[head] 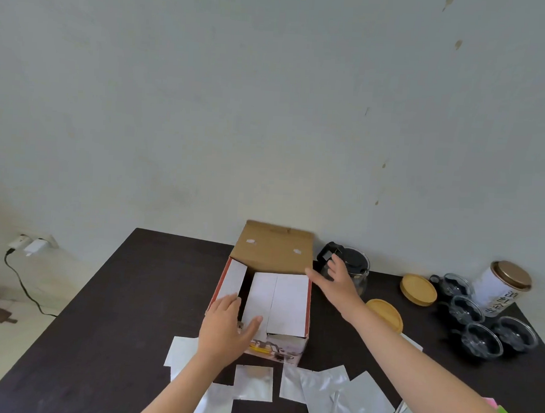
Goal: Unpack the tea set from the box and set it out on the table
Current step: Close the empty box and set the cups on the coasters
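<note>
A person's two bare hands work at an open cardboard box (266,305) that stands near the middle of a dark tabletop (115,308), its brown lid flap (273,249) folded back and up toward the wall. Inside, white card dividers (278,299) cover the contents, so what is left in the box cannot be seen. Much of the tea set already stands out to the right: a glass teapot (353,270) with a black lid just behind the box, four small glass cups (484,321) clustered near the right edge, two round wooden coasters (401,302), and a white tin with a gold lid (499,289). Flat silver foil sachets (333,395) lie scattered along the near edge. The left hand (227,326) rests on the box's near left corner, fingers loosely spread and thumb laid over the divider, steadying rather than gripping. The right hand (336,282) hovers open and flat above the box's far right corner, in front of the teapot, holding nothing. The glassware is likely light but brittle and slick, best lifted by a handle or around the body, one piece at a time. The box looks thin and light, apt to slide unless held down, and the dividers look flimsy enough to bend.
</note>
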